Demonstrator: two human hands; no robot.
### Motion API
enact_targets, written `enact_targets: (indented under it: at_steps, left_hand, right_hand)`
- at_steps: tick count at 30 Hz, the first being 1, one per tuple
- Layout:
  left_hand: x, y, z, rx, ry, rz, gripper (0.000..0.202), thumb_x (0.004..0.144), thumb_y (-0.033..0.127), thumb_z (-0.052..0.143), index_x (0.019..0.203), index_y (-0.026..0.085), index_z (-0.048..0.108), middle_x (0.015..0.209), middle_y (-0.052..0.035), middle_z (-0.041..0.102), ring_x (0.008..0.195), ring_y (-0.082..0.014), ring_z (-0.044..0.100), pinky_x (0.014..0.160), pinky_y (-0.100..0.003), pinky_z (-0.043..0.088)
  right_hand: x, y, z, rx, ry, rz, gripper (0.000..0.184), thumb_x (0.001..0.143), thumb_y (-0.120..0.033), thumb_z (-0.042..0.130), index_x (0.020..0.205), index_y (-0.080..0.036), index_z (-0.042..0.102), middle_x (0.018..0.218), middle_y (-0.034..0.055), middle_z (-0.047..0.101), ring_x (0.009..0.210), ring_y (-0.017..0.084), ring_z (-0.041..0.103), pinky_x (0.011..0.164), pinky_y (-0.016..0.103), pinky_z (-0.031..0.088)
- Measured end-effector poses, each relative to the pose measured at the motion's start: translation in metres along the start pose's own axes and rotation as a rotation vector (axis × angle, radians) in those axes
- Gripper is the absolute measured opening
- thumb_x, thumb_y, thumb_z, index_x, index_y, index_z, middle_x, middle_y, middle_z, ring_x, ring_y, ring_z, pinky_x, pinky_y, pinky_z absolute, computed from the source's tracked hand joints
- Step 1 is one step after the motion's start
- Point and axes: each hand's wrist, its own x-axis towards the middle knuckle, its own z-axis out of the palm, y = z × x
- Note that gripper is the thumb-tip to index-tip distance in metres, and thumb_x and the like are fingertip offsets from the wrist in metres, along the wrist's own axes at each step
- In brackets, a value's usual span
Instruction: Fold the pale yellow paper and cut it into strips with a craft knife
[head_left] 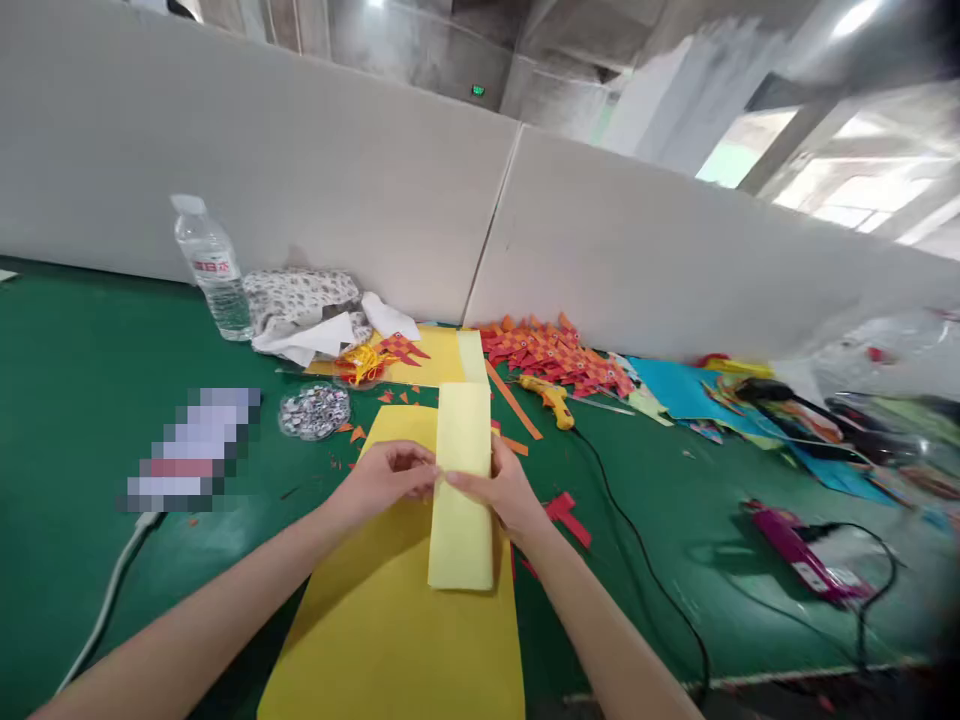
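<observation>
A long, folded strip of pale yellow paper [462, 535] is held above a larger sheet of darker yellow paper [405, 640]. My right hand [514, 490] grips the strip's right side, thumb across its front and fingers behind it. At the strip's left edge my left hand [394, 472] is closed, fingertips pinched on the paper near the right thumb. Part of the left fingers is curled out of sight. The large sheet lies on the green table [292, 560], under both hands.
Behind stand a water bottle [214, 270], a bag of googly eyes [315, 411] and a pile of orange paper pieces [555, 355]. To the right are a yellow glue gun [551, 398], its black cord and a magenta power strip [802, 550]. A blurred-out device [191, 450] lies left.
</observation>
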Motion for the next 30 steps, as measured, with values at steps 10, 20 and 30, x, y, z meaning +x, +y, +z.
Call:
enact_targets:
  at_steps: [10,20,30]
  left_hand:
    - [-0.0016,-0.0005,-0.0009,0.026,-0.027,0.087,0.026,0.072,0.037,0.068,0.069,0.014,0.056,0.059,0.0019,0.061,0.053,-0.0075,0.056,0.055,-0.020,0.045]
    - [-0.0013,-0.0034,-0.0038,0.037,-0.073,0.116,0.026,0.075,0.038,0.066,0.071,0.014,0.055,0.062,0.0013,0.061,0.056,-0.0083,0.058,0.055,-0.020,0.045]
    - [-0.0053,-0.0011,-0.0015,0.048,-0.099,0.144,0.027,0.081,0.038,0.059,0.068,0.015,0.055,0.059,0.0009,0.060,0.055,-0.0093,0.056,0.056,-0.021,0.044]
  right_hand:
    - [-0.0033,-0.0044,0.0022,0.004,-0.066,0.030,0.063,0.055,-0.024,0.084,0.108,-0.021,0.052,0.103,0.0047,0.067,0.089,0.024,0.065,0.071,0.034,0.055]
    - [-0.0053,-0.0067,0.0051,0.066,-0.029,0.038,0.051,0.063,-0.031,0.079,0.106,-0.022,0.052,0.093,0.0027,0.070,0.076,0.020,0.067,0.066,0.032,0.054]
    - [-0.0042,-0.0071,0.0042,0.036,-0.030,0.041,0.056,0.059,-0.029,0.081,0.106,-0.022,0.051,0.096,0.0045,0.069,0.076,0.023,0.068,0.067,0.035,0.055]
